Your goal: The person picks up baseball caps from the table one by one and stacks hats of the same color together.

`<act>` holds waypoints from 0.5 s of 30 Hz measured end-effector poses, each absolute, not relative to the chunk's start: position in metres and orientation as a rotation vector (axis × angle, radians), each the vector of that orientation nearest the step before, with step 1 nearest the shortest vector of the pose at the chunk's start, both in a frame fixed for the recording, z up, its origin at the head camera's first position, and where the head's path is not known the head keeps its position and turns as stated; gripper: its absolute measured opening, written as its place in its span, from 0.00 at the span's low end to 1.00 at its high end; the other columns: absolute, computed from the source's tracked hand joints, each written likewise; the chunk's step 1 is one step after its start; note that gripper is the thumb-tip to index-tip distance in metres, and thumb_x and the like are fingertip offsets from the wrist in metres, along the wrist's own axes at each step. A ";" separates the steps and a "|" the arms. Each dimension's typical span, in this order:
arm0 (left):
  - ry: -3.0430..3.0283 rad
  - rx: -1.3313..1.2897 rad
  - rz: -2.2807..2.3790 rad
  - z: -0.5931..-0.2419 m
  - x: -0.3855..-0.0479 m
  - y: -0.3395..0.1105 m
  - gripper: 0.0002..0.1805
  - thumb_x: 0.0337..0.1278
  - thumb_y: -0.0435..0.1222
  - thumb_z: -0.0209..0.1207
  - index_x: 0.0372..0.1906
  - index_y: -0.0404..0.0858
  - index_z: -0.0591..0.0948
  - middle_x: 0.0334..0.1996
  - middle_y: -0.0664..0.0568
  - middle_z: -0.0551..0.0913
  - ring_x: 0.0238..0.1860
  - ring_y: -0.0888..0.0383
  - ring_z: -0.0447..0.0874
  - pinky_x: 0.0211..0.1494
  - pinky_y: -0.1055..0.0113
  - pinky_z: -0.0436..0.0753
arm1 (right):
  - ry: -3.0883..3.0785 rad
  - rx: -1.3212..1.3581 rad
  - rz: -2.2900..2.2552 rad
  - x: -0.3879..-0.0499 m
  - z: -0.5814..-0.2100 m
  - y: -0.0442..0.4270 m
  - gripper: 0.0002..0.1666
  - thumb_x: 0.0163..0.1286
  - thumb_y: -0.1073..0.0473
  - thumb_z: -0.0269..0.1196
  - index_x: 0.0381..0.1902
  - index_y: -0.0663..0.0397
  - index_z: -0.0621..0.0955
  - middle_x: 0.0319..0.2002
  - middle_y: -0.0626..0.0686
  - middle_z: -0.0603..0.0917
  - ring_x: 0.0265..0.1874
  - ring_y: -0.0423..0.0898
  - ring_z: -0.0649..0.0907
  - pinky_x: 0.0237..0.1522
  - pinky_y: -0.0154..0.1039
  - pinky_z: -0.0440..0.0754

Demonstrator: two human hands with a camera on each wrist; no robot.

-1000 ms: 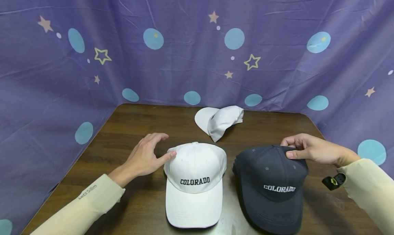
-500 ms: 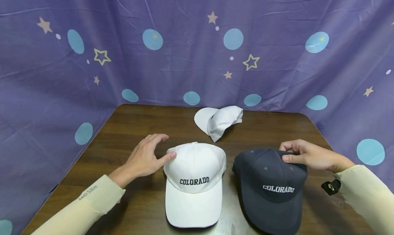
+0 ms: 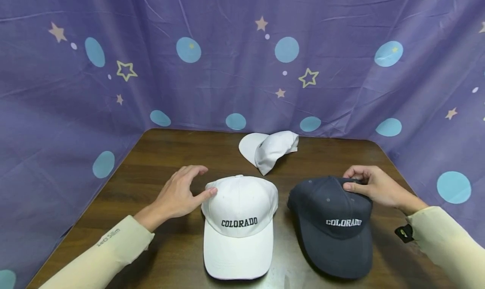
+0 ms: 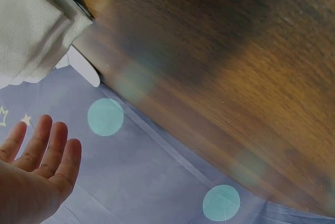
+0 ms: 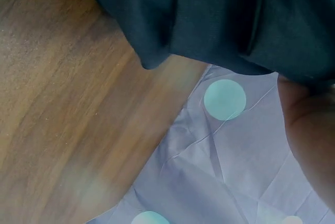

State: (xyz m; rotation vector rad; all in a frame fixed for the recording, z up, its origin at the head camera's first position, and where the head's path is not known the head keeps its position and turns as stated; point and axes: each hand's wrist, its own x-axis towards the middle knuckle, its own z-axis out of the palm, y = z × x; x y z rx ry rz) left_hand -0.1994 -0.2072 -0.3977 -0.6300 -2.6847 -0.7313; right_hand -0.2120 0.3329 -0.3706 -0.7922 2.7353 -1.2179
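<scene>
A white baseball cap (image 3: 239,221) with COLORADO in black letters sits upright, brim toward me. My left hand (image 3: 175,194) is at its left side, fingers extended, the thumb tip at the crown. In the left wrist view, the left hand (image 4: 42,174) has its fingers spread, clear of the white cap (image 4: 31,35). To the right stands a dark navy baseball cap (image 3: 333,226) with white COLORADO lettering. My right hand (image 3: 377,187) pinches its crown at the rear right, the thumb in front and fingers behind, partly hidden. The right wrist view shows the dark cap's edge (image 5: 209,20) close up.
Another white cap (image 3: 274,148) lies on its side near the back of the brown wooden table (image 3: 174,150), its brim pointing left. A purple curtain (image 3: 235,87) with stars and blue dots hangs behind and beside the table.
The right hand has shifted slightly left, and the dark cap's brim has moved a little up and away from me. The left hand and the front white cap have stayed put.
</scene>
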 end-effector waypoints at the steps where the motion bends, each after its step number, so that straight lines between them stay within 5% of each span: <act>1: -2.686 -0.631 -0.731 -0.398 -0.199 -0.207 0.38 0.59 0.62 0.66 0.65 0.41 0.77 0.62 0.47 0.80 0.66 0.45 0.74 0.67 0.40 0.71 | 2.764 -0.781 -1.209 -0.212 -0.371 0.332 0.03 0.71 0.61 0.68 0.41 0.49 0.83 0.28 0.46 0.87 0.25 0.44 0.85 0.27 0.38 0.82; 15: -2.680 -0.627 -0.728 -0.398 -0.200 -0.209 0.38 0.59 0.62 0.65 0.65 0.41 0.77 0.61 0.48 0.81 0.65 0.46 0.75 0.67 0.41 0.72 | 3.102 -0.857 -1.357 -0.185 -0.352 0.312 0.17 0.68 0.73 0.67 0.50 0.50 0.85 0.41 0.47 0.85 0.34 0.40 0.81 0.33 0.29 0.78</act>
